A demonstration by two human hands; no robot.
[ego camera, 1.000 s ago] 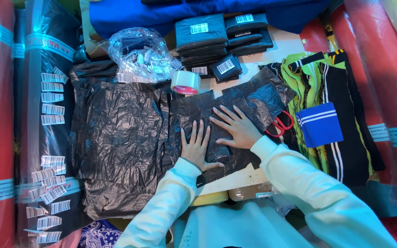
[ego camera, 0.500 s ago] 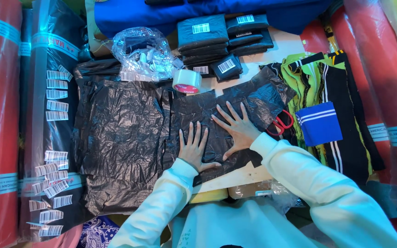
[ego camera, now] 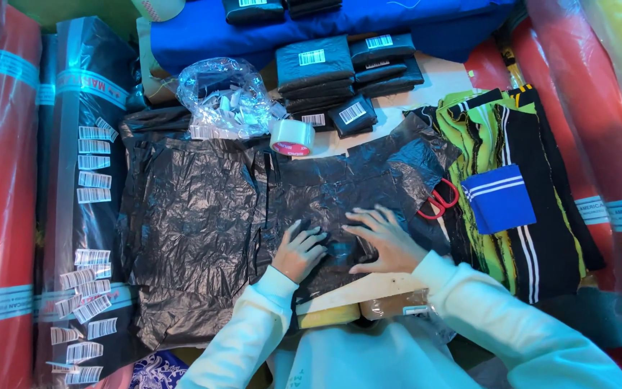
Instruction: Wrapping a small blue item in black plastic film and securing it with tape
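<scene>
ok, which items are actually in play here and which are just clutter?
In play: left hand and right hand, both pressing the crumpled black plastic bag.

Lying about: red-handled scissors, clear tape roll, folded blue striped cloth, stacked black labelled packets.

Flat black plastic sheet (ego camera: 188, 216) open leftward, tape roll (ego camera: 291, 137) and stacked black packets (ego camera: 316, 68) blocking ahead, red scissors (ego camera: 437, 199) crowding right
</scene>
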